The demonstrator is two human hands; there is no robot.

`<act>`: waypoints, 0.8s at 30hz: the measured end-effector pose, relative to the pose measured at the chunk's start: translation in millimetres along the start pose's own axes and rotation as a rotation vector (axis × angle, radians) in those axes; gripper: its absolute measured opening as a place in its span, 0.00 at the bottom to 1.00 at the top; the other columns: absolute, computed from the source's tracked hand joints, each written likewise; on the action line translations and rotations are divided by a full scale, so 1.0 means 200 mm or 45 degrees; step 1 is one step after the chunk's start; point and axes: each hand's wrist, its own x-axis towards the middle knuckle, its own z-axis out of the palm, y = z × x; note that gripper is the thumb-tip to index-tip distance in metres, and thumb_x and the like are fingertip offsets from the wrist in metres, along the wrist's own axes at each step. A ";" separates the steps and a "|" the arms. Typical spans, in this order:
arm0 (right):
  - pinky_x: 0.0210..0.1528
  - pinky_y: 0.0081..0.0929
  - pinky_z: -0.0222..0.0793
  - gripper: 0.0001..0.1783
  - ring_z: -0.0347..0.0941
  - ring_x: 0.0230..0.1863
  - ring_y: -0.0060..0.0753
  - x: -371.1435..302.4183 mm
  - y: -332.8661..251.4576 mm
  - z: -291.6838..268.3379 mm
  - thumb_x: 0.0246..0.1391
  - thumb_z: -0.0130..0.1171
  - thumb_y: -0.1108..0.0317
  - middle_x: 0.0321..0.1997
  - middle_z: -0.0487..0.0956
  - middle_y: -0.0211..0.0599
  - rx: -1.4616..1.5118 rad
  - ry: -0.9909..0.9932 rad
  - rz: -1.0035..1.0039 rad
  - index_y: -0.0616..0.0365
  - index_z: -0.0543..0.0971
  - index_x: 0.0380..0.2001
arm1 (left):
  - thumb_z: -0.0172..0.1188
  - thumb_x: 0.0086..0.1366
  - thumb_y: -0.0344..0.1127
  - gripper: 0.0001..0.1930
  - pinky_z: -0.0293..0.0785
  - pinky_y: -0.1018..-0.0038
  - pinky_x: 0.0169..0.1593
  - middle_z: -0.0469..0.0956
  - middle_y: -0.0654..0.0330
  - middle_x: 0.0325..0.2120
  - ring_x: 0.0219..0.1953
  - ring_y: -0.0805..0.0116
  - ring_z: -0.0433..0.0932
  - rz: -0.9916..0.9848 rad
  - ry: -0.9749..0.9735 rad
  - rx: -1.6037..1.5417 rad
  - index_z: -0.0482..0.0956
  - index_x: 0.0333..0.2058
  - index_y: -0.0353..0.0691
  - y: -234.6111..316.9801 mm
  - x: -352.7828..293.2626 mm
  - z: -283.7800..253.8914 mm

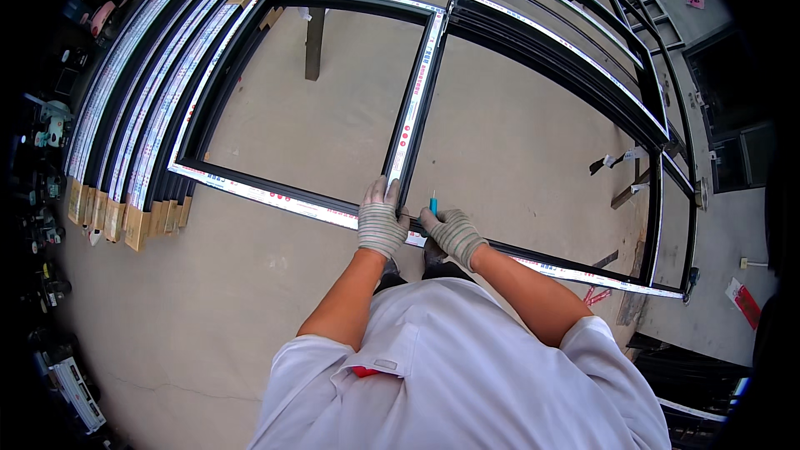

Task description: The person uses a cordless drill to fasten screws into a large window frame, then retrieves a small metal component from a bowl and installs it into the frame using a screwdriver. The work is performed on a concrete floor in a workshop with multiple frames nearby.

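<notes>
A black window frame (275,194) with printed white protective film lies in front of me, with a middle bar (408,129) meeting its near rail. My left hand (382,225), in a striped grey work glove, rests at that joint with its fingers stretched along the bar. Just to its right, my right hand (452,232), gloved alike, is closed on a small teal-handled tool (433,205). The handle sticks up past the fingers; its exact kind is hard to make out. A thin dark piece shows between the hands. The fingers partly cover the joint.
Long film-wrapped profiles (154,117) with cardboard-covered ends lie stacked at the left. More black frames (575,67) are at the far right. A support leg (314,42) stands beyond the left opening. A red-and-white packet (742,304) lies at the right, and tools line the left edge.
</notes>
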 end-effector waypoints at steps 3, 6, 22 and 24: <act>0.44 0.44 0.80 0.34 0.84 0.36 0.51 0.05 0.03 -0.02 0.64 0.55 0.42 0.34 0.85 0.52 -0.494 0.217 -0.216 0.65 0.78 0.54 | 0.69 0.54 0.36 0.37 0.66 0.49 0.66 0.67 0.39 0.62 0.63 0.37 0.68 0.061 -0.012 -0.087 0.70 0.64 0.37 -0.04 0.00 -0.02; 0.59 0.50 0.74 0.38 0.77 0.56 0.59 -0.07 -0.08 0.00 0.60 0.61 0.51 0.59 0.76 0.63 -0.694 0.474 -0.447 0.61 0.67 0.67 | 0.71 0.54 0.40 0.36 0.67 0.49 0.65 0.69 0.41 0.60 0.62 0.39 0.70 0.087 -0.035 -0.077 0.72 0.62 0.36 -0.08 -0.03 -0.07; 0.58 0.46 0.75 0.44 0.75 0.60 0.58 -0.08 -0.12 -0.09 0.51 0.69 0.42 0.67 0.67 0.74 -1.707 0.221 -0.826 0.68 0.72 0.58 | 0.70 0.57 0.43 0.32 0.57 0.47 0.70 0.73 0.49 0.58 0.62 0.49 0.71 0.106 -0.062 -0.002 0.76 0.59 0.38 -0.11 -0.16 -0.18; 0.57 0.45 0.76 0.44 0.78 0.57 0.61 -0.08 -0.13 -0.08 0.55 0.65 0.38 0.66 0.67 0.80 -1.703 0.178 -0.687 0.70 0.74 0.57 | 0.70 0.56 0.42 0.32 0.56 0.48 0.71 0.74 0.49 0.58 0.61 0.49 0.72 0.094 -0.060 -0.027 0.75 0.59 0.38 -0.11 -0.14 -0.18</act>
